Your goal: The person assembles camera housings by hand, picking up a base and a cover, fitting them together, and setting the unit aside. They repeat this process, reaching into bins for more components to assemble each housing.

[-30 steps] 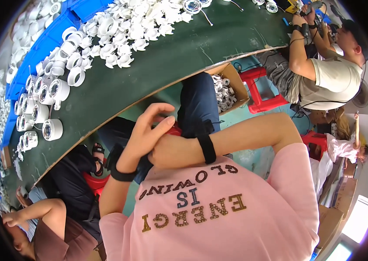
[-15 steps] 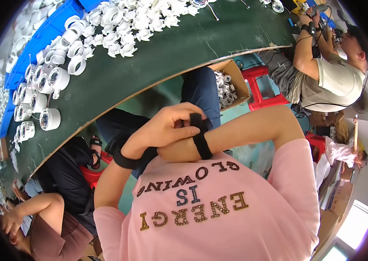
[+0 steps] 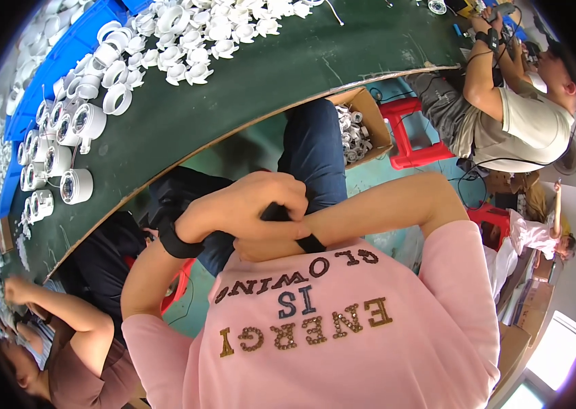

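Note:
My left hand (image 3: 250, 208) reaches across my body and lies over my right wrist. Its fingers curl closed around the black wrist strap (image 3: 312, 243) worn there, with a dark piece of it (image 3: 276, 213) showing between fingers and thumb. Coming in from the right, my right forearm (image 3: 376, 210) is bent across my front. Only part of my right hand (image 3: 257, 249) shows beneath the left one; its fingers are hidden. A second black wrist strap (image 3: 177, 242) with a dark block on it sits around my left wrist.
Ahead, a green table (image 3: 186, 129) holds white ring-shaped parts (image 3: 117, 99) and round white camera-like units (image 3: 77, 185), beside blue bins (image 3: 63, 51). A cardboard box (image 3: 373, 126) of parts and a red stool (image 3: 404, 133) stand right. Co-workers (image 3: 526, 129) (image 3: 90, 361) sit on both sides.
My left hand has shifted left and closed down over the right wrist; the strap piece it held up before is now lower. The co-worker at lower left has moved an arm toward the table.

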### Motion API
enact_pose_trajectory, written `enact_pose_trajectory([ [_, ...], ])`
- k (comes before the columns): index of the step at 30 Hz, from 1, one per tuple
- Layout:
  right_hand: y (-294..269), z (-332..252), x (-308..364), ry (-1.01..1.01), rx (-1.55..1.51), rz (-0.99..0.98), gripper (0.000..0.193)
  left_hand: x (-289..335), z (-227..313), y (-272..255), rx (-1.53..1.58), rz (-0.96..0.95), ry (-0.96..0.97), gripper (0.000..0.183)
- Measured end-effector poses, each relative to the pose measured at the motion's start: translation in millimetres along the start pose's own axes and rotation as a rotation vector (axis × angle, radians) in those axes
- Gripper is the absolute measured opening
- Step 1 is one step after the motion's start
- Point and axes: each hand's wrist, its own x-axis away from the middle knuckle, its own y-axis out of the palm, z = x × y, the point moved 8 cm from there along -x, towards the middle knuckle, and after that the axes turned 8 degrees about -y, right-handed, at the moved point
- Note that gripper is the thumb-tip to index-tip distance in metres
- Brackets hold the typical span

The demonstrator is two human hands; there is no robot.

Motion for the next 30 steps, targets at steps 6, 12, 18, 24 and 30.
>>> enact_pose_trajectory([
  [6, 5.2, 24.2, 10.9, 0.11, -0.263, 0.009, 0.022, 20.8, 6.7, 11.4, -0.019, 0.07, 0.213, 0.031],
  [12, 10.3, 29.9, 18.1, 0.204, -0.465, -0.009, 0.022, 25.5, 13.1, 25.0, -0.367, 0.111, 0.272, 0.028],
  [18, 20.3, 44.0, 29.7, 0.395, -0.817, -0.003, 0.021, 19.5, 1.0, 15.4, -0.29, 0.155, 0.199, 0.018],
  [24, 36.7, 61.9, 34.6, 0.71, -1.381, 0.152, 0.021, 29.9, 2.3, 22.4, -0.682, 0.245, 0.23, 0.018],
  [30, 43.3, 57.1, 44.2, 0.79, -1.603, 0.264, 0.021, 45.1, 15.5, 12.0, -0.737, 0.328, 0.216, 0.02],
])
